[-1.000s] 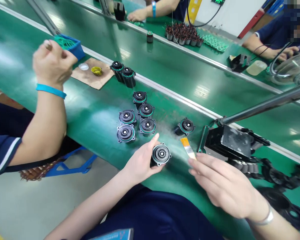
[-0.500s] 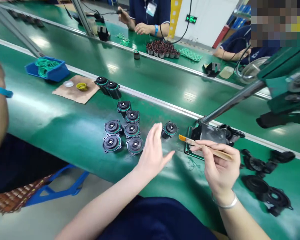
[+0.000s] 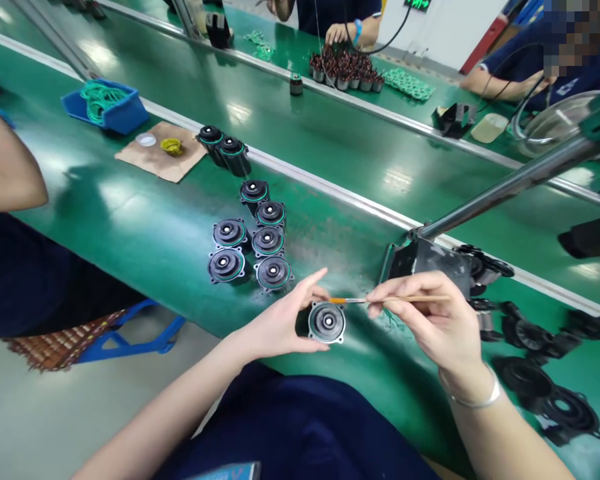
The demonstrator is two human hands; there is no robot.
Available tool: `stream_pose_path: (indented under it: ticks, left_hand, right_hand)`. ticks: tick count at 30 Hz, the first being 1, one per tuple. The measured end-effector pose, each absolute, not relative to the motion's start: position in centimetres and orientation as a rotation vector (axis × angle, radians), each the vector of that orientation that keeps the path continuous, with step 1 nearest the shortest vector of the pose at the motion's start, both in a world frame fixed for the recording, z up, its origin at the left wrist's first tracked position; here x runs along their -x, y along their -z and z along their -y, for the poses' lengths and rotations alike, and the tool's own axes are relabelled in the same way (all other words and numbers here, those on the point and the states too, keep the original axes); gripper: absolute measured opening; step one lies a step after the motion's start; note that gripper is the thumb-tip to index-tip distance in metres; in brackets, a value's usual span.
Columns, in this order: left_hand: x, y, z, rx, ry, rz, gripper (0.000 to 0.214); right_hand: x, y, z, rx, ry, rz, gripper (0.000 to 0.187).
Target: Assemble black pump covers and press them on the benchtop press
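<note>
My left hand (image 3: 285, 319) curves around a round black motor housing (image 3: 329, 323), with fingers along its far side and the thumb on the near side. The housing stands with its stepped round face and central shaft upward, its rim lugs showing. Between thumb and fingers, my right hand (image 3: 433, 320) pinches a thin paintbrush (image 3: 353, 301) with orange bristles and a wooden handle. The bristles lie level over the housing's far rim; whether they touch it I cannot tell. Left of these stand several similar housings (image 3: 267, 241) with green sealing rings.
A blue bin (image 3: 125, 115) of green rings and cardboard (image 3: 153, 172) with a yellow lump (image 3: 171, 146) lie at the left. A black fixture (image 3: 437, 263) and black castings (image 3: 527, 377) are at the right. Co-workers sit across the green bench and at the left.
The single housing has come nearer my body, with my left hand now around it. My right hand has brought the brush left, its bristles now over the housing's rim. The view has shifted slightly.
</note>
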State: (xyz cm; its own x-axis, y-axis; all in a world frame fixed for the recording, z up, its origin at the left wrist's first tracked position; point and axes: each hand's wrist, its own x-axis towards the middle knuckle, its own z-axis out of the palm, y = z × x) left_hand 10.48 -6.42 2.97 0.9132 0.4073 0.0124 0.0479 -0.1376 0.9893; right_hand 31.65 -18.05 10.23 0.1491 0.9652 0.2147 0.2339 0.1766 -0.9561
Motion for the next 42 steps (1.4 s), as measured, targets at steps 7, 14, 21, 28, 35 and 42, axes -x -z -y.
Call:
stream_pose_path:
  ticks: [7,14,21,28,35,42]
  left_hand:
    - [-8.7,-3.1,5.9,-1.531,-0.272,-0.359,0.115]
    - [-8.7,-2.8,5.7,-1.485,-0.213,-0.356,0.118]
    - [-8.6,-2.6,5.9,-1.5,-0.246,-0.354,0.115]
    - [-8.7,-1.9,7.6,-1.631,-0.445,-0.379,0.113]
    - [-9.6,-0.4,10.3,-1.841,-0.75,-0.578,0.112]
    - [-10.6,0.7,11.8,-2.075,-0.972,-0.742,0.109]
  right_hand:
    - [-31.1,-9.6,13.7,1.332,-1.287,1.316,0.029]
    - [-32.3,-9.6,11.4,1.284,-1.478,1.568,0.031]
    - [-32.1,-10.7,10.0,1.366,-1.391,1.717,0.033]
    - [-32.2,-11.3,13.3,1.618,-1.036,1.792,0.028]
    - [-30.0,-10.3,18.2,1.705,-0.794,1.564,0.021]
    - [-26.7,-8.0,21.6,1.635,-0.533,1.316,0.024]
